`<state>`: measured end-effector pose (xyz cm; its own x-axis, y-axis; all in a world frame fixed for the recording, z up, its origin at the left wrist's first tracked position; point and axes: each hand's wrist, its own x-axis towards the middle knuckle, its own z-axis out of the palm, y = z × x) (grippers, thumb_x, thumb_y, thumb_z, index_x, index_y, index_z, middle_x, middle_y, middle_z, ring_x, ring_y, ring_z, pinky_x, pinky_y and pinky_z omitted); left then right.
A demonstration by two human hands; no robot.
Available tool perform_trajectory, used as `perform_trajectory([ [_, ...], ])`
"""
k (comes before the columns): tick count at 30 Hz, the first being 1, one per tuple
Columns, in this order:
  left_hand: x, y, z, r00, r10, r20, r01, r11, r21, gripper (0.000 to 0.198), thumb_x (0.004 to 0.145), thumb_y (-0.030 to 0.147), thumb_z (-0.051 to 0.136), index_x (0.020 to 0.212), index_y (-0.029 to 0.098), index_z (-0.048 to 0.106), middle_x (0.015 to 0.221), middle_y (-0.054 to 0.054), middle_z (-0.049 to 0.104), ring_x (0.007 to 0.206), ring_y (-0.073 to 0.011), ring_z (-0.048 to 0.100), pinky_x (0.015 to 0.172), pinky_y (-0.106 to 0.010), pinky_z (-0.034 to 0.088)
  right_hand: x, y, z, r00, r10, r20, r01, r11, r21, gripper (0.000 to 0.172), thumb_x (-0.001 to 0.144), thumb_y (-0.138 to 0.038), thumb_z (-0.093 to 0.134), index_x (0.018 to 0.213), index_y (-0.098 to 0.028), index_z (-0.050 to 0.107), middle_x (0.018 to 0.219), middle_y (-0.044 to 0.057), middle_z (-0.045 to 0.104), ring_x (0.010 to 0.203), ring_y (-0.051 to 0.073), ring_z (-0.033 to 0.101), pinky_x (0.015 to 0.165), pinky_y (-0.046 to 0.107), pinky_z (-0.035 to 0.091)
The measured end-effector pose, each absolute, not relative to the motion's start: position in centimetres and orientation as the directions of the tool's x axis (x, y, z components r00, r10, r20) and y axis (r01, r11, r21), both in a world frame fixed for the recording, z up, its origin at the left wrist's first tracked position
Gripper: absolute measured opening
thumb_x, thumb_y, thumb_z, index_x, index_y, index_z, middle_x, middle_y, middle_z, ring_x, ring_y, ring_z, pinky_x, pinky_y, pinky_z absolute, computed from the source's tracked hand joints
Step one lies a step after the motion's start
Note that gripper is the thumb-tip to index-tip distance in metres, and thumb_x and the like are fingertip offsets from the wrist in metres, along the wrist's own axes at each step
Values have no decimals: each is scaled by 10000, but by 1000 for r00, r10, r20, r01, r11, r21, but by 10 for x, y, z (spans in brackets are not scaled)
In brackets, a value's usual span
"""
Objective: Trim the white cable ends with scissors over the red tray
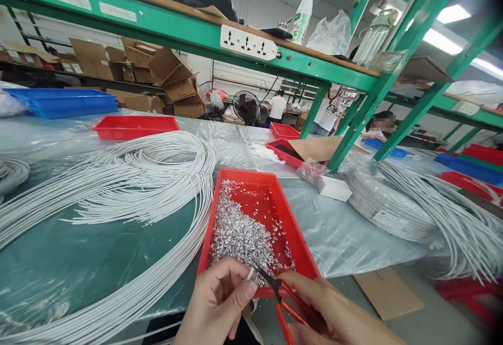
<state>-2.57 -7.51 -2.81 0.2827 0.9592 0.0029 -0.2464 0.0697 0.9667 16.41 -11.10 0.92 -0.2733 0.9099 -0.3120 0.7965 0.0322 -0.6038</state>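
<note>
Cable end (250,274), white and short, sits pinched between my left hand's (220,303) thumb and fingers, right over the near edge of the red tray (302,245) so any trimmings drop among the silvery scraps (239,235) already heaped there. My right hand (334,316) has its grip clenched on the red-handled pliers (281,303), dark tip just touching the cable's end. Long white cables (129,188) lie looped on the desk (346,235) at my left, within easy reach.
</note>
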Motion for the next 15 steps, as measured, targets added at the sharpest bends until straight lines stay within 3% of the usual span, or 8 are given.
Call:
perform_trajectory([
  [4,-23,-75,-29,223,973,57,-240,-2,971,401,680,455,644,686,76,513,522,29,378,434,-5,307,431,-131,212,166,-114,13,-309,900,-307,828,95,-553,560,813,-589,270,1305,-332,349,1303,56,426,1152,195,435,984,378,377],
  [8,-22,-76,-26,154,988,-4,-298,51,953,349,606,378,697,644,86,509,484,18,434,443,-31,397,463,-135,303,163,-113,19,-295,909,-295,843,103,-528,533,811,-558,283,1256,-298,418,1292,91,431,1096,234,461,888,401,421],
  [11,-29,-74,-29,286,958,-11,-341,112,934,407,630,448,694,641,74,535,452,-9,465,399,-42,433,456,-143,322,162,-112,26,-301,901,-312,845,100,-526,443,822,-505,289,1188,-319,457,1209,95,477,1036,223,479,839,397,425],
  [15,-40,-71,-33,573,820,-11,-418,304,856,403,708,455,651,656,69,548,459,-10,443,338,-29,424,360,-108,197,164,-111,32,-320,882,-346,841,96,-532,342,819,-446,356,1126,-341,464,1079,57,523,1004,188,473,854,351,400],
])
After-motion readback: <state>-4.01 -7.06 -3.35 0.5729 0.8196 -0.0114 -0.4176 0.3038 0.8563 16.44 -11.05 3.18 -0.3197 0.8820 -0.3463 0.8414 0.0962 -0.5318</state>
